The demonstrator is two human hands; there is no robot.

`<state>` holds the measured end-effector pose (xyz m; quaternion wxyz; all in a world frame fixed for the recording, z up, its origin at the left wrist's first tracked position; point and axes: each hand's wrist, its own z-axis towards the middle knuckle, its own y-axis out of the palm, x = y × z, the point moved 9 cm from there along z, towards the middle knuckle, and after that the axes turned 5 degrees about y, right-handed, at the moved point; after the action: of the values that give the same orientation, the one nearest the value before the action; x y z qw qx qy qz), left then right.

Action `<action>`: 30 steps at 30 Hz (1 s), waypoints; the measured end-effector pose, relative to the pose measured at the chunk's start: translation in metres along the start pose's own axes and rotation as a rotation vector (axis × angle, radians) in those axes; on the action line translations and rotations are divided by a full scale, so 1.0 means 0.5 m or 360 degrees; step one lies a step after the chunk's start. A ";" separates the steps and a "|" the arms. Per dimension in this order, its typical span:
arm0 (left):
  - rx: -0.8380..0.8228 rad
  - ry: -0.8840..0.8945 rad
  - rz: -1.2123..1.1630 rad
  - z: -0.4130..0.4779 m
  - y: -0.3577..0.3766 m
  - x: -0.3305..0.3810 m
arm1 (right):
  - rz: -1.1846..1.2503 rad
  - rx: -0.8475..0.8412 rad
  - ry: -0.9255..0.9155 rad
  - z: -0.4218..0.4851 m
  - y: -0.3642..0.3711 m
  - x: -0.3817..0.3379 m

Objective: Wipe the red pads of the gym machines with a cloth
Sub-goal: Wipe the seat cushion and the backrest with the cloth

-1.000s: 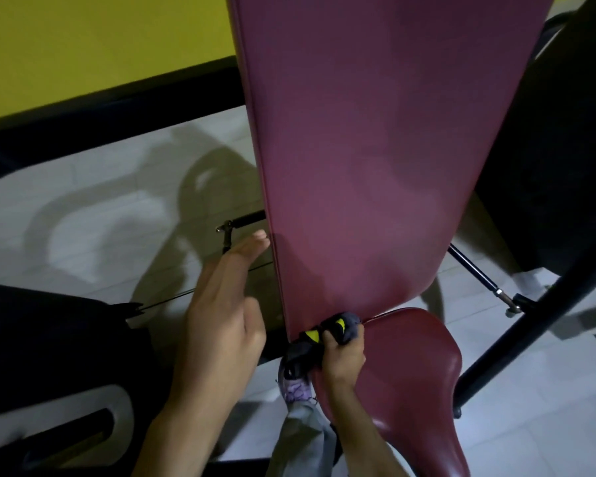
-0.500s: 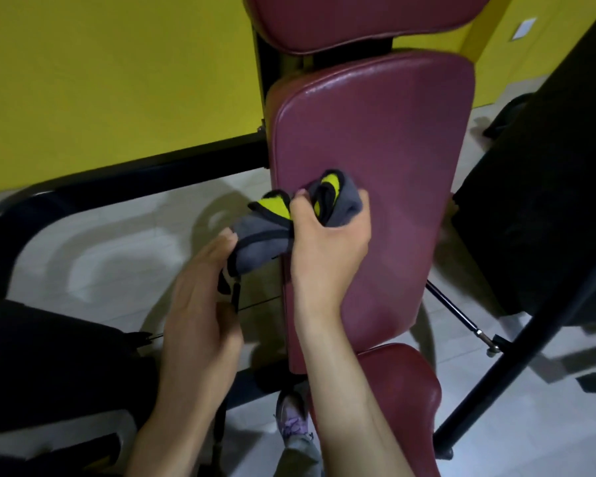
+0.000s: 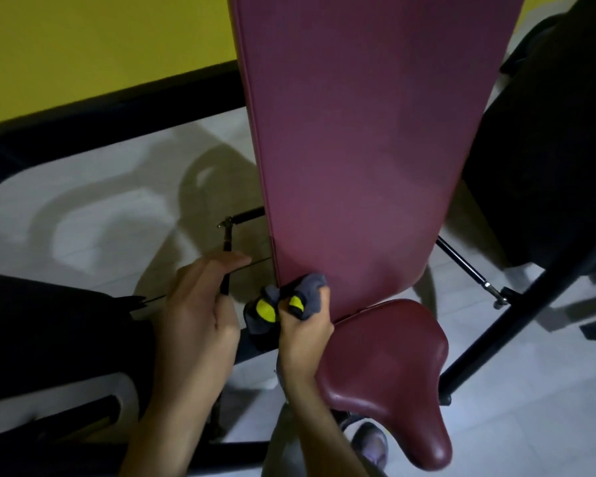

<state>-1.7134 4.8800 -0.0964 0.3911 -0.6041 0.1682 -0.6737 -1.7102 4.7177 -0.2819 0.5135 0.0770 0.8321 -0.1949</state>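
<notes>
The right hand (image 3: 303, 335) is gripping a bunched grey-and-yellow cloth (image 3: 310, 292), fingers curled round it, and is pressing it against the lower left corner of the long red back pad (image 3: 358, 149), a little below the middle of the frame. As I judge it, the wiping of this back pad is the step in hand, with the stroke sitting at the pad's bottom edge. The left hand (image 3: 200, 311) is holding nothing; its fingers are lying fairly straight and close together, just left of the pad's edge.

The red seat pad (image 3: 393, 366) is lying in the lower right of the frame, its rear edge nearly meeting the back pad. It looks like the next surface due, unless the back pad is needing another pass. Moving on is calling for the wrist to turn from an upright face to a level one while keeping the cloth pressed.

The upper edge of the frame is cutting off the top of the back pad. A thin black rod (image 3: 225, 266) is running by the left fingers; whether they are touching it I cannot tell. The dim light is hiding any dirt or damp on either pad.
</notes>
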 end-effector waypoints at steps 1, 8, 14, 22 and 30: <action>-0.0016 0.0015 0.0024 -0.009 0.013 -0.007 | -0.0077 -0.0019 0.0056 0.003 0.001 0.045; -0.0246 -0.0029 0.0049 -0.079 0.114 -0.072 | -0.0435 -0.0085 0.0393 0.065 -0.055 0.244; -0.0289 0.0033 0.0239 -0.082 0.197 -0.062 | -0.0509 0.0008 0.0166 0.164 -0.210 0.201; -0.0269 0.0008 0.0245 -0.112 0.249 -0.054 | -0.1647 -0.0459 -0.1084 0.187 -0.138 0.111; -0.0186 -0.0125 0.0071 -0.106 0.250 -0.045 | -0.2019 -0.1158 -0.1267 0.005 -0.081 0.292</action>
<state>-1.7237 4.8039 -0.2103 0.3764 -0.6480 0.2053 -0.6295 -1.7886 4.6693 -0.4023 0.5549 -0.6519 0.4849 -0.1787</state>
